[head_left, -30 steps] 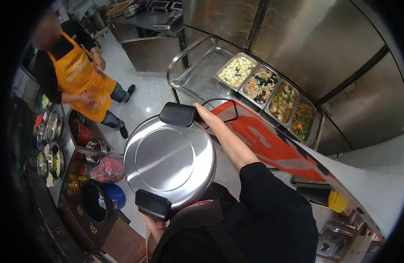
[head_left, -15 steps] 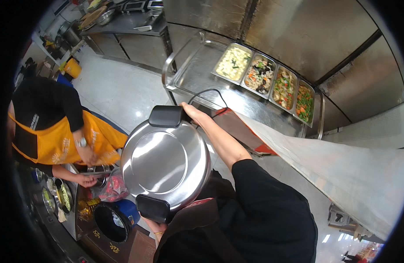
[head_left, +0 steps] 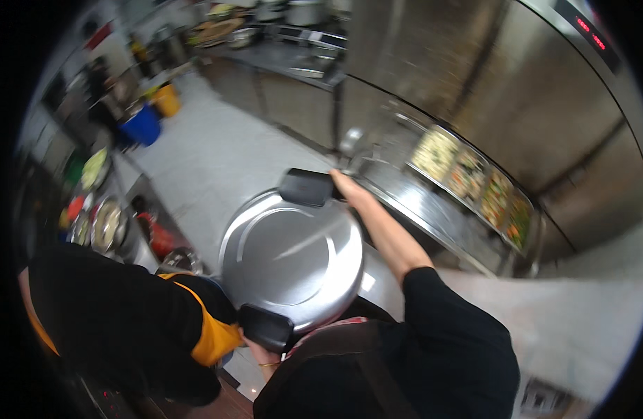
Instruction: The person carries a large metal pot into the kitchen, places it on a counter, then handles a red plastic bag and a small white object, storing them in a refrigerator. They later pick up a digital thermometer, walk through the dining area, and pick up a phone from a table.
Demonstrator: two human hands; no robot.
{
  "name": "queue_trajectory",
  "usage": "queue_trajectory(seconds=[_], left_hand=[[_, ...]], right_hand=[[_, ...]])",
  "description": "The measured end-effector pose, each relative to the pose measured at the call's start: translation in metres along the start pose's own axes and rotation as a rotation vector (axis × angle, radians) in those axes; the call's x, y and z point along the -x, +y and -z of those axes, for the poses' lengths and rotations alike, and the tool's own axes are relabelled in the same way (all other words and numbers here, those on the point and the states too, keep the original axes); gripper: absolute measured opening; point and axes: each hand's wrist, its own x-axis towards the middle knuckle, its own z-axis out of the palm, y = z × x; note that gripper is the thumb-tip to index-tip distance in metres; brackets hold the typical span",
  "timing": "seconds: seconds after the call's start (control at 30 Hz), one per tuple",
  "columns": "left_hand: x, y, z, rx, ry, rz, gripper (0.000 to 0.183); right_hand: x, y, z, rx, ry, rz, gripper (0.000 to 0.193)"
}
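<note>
A large round steel rice cooker (head_left: 286,258) with a shiny domed lid and two black side handles fills the middle of the head view, held against my front. My right hand (head_left: 341,183) reaches out to the far handle (head_left: 306,187) and grips it, its fingers mostly hidden beneath. At the near handle (head_left: 265,327), my left hand (head_left: 262,351) is closed from below, with only part of it and a bracelet showing. The cooker's sides and underside are mostly out of sight.
Beside my left, a co-worker (head_left: 119,314) in black with a yellow apron stands close to the cooker. To the right is a steel cart (head_left: 419,209) bearing several trays of cooked food (head_left: 468,181). A steel counter (head_left: 286,87) and a blue bin (head_left: 141,126) stand farther back.
My view has swung left, and the cart with its trays has shifted right in it. The co-worker now appears lower and nearer the cooker. Both hands keep their hold.
</note>
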Motion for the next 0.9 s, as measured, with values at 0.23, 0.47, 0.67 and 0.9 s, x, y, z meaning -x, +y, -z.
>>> queue_trajectory(seconds=[0.23,0.47,0.67,0.9], left_hand=[[-0.023,0.070,-0.037,-0.171,0.359,-0.137,0.056],[-0.096,0.061,-0.055,-0.181,0.540,-0.236,0.059],[-0.172,0.059,-0.034,-0.099,0.480,-0.255,0.057],[-0.250,0.117,-0.009,-0.167,0.455,-0.219,0.058]], right_hand=[[-0.089,0.004,-0.067,-0.100,-0.032,-0.176,0.044],[-0.223,0.012,-0.101,-0.208,-0.136,-0.138,0.035],[-0.297,-0.008,-0.119,-0.033,-0.224,-0.155,0.040],[-0.348,-0.014,-0.169,-0.128,-0.195,-0.219,0.042]])
